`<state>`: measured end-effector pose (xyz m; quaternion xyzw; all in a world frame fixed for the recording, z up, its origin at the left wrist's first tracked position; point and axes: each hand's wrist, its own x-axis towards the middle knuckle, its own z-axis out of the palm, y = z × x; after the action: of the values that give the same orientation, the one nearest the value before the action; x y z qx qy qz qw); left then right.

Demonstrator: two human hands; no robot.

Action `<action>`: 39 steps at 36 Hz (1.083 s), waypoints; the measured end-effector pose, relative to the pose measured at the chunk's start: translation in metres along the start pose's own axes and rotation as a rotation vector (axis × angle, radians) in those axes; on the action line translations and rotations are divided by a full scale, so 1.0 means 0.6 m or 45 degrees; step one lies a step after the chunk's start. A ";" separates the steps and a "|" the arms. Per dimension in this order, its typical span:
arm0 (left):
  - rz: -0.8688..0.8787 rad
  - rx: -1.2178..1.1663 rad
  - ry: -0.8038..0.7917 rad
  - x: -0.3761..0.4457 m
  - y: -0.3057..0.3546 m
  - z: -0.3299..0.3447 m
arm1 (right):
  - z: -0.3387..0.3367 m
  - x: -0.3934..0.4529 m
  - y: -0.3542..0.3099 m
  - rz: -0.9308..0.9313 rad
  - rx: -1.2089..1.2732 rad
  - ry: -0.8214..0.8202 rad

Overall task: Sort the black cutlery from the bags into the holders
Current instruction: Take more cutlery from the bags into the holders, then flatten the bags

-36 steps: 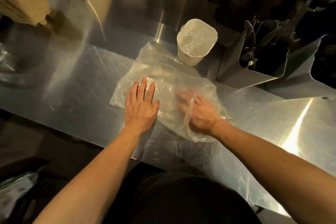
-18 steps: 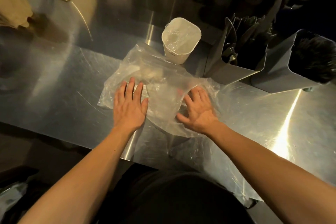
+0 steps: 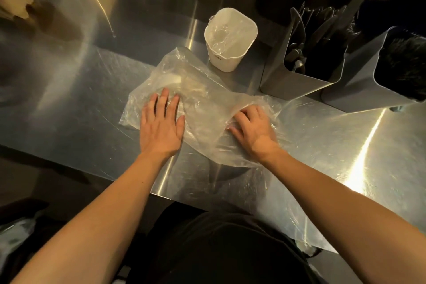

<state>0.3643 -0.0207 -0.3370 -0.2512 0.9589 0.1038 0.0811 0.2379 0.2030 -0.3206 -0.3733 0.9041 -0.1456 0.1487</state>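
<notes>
my left hand (image 3: 161, 129) lies flat, fingers straight and slightly spread, pressing on the left part of a clear plastic bag (image 3: 202, 108) that is spread on the steel counter (image 3: 80, 104); my right hand (image 3: 252, 130) rests on the bag's right part with fingers bent at the knuckles, though i cannot tell whether they pinch the film. black cutlery (image 3: 309, 37) stands in the near grey holder (image 3: 280, 76), a second grey holder (image 3: 355, 80) touches its right side, and a white tub (image 3: 227, 55) stands just behind the bag.
</notes>
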 end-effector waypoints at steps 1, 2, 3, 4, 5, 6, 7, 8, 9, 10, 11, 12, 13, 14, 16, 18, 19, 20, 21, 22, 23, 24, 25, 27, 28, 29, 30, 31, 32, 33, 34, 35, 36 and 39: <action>0.001 0.001 0.002 0.000 -0.001 0.001 | 0.001 -0.006 0.007 -0.012 0.008 -0.015; 0.004 0.001 0.006 0.000 -0.001 0.001 | -0.001 -0.011 0.010 -0.004 0.025 -0.058; 0.009 0.001 0.010 0.000 -0.001 0.001 | -0.004 -0.015 0.012 0.003 0.040 -0.103; 0.015 0.001 0.015 0.000 -0.001 0.001 | -0.006 -0.017 0.013 -0.003 0.042 -0.125; 0.019 0.000 0.017 0.000 -0.001 0.001 | -0.006 -0.018 0.014 -0.012 0.029 -0.121; 0.020 0.000 0.020 0.000 -0.001 0.001 | -0.008 -0.017 0.012 -0.016 0.002 -0.117; 0.019 0.003 0.021 0.000 0.000 0.000 | -0.007 -0.014 0.012 -0.018 -0.032 -0.105; 0.019 0.007 0.021 -0.001 0.000 0.000 | -0.008 -0.009 0.011 -0.013 -0.050 -0.119; 0.020 0.010 0.023 -0.001 0.000 0.000 | -0.011 -0.003 0.008 -0.002 -0.046 -0.163; 0.022 0.009 0.025 -0.001 0.000 0.000 | -0.012 0.004 0.007 0.008 -0.030 -0.207; 0.021 0.008 0.025 -0.001 0.000 -0.001 | -0.013 0.009 0.008 0.025 -0.016 -0.247; 0.019 0.006 0.022 0.000 0.000 -0.002 | -0.017 0.014 0.008 0.046 -0.013 -0.295; 0.018 0.005 0.019 -0.001 0.000 -0.002 | -0.024 0.016 0.009 0.064 -0.004 -0.331; 0.019 0.005 0.019 -0.001 0.001 -0.002 | -0.031 0.016 0.008 0.069 0.013 -0.345; 0.025 0.015 0.019 0.000 0.002 -0.004 | -0.048 0.014 0.005 0.078 0.043 -0.353; 0.035 0.032 0.031 -0.002 0.005 -0.007 | -0.063 0.009 0.002 0.061 0.009 -0.336; 0.036 0.049 0.030 -0.001 0.007 -0.009 | -0.072 0.009 -0.002 0.058 0.000 -0.337; 0.035 0.069 0.021 0.000 0.010 -0.012 | -0.080 0.007 -0.005 0.057 0.010 -0.348; 0.038 0.092 0.003 0.001 0.012 -0.016 | -0.086 0.006 -0.007 0.055 0.022 -0.355; 0.047 0.121 -0.015 0.004 0.014 -0.022 | -0.094 0.005 -0.009 0.053 0.023 -0.356; 0.053 0.164 -0.036 0.008 0.018 -0.029 | -0.100 0.004 -0.011 0.049 0.016 -0.348; 0.052 0.218 -0.056 0.011 0.022 -0.037 | -0.107 0.003 -0.014 0.051 0.006 -0.334; 0.049 0.274 -0.047 0.016 0.029 -0.048 | -0.113 0.002 -0.015 0.056 0.001 -0.317; 0.046 0.339 0.064 0.023 0.053 -0.074 | -0.125 0.001 -0.017 0.060 0.008 -0.286; 0.043 0.300 0.157 0.025 0.070 -0.086 | -0.130 0.001 -0.017 0.065 0.034 -0.279; 0.047 0.218 0.248 0.025 0.089 -0.095 | -0.134 0.001 -0.015 0.073 0.070 -0.273; 0.077 0.128 0.313 0.022 0.109 -0.100 | -0.137 0.000 -0.012 0.085 0.102 -0.268; 0.141 0.059 0.352 0.016 0.131 -0.102 | -0.140 -0.003 -0.009 0.111 0.128 -0.267; 0.221 0.007 0.363 0.009 0.150 -0.098 | -0.141 -0.006 -0.005 0.142 0.145 -0.265; 0.290 -0.040 0.334 0.002 0.166 -0.089 | -0.141 -0.011 -0.001 0.176 0.151 -0.262; 0.326 -0.082 0.251 -0.005 0.180 -0.075 | -0.140 -0.016 0.002 0.206 0.152 -0.262; 0.326 -0.093 0.136 -0.009 0.189 -0.059 | -0.138 -0.023 0.006 0.238 0.149 -0.265; 0.299 -0.057 0.022 -0.011 0.194 -0.041 | -0.134 -0.029 0.010 0.267 0.143 -0.270; 0.274 0.053 -0.131 -0.020 0.191 0.011 | -0.118 -0.046 0.025 0.372 0.119 -0.295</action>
<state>0.3185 0.0841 -0.3229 -0.1393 0.9769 0.1048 0.1237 0.2206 0.2438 -0.2571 -0.2451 0.9177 -0.1201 0.2886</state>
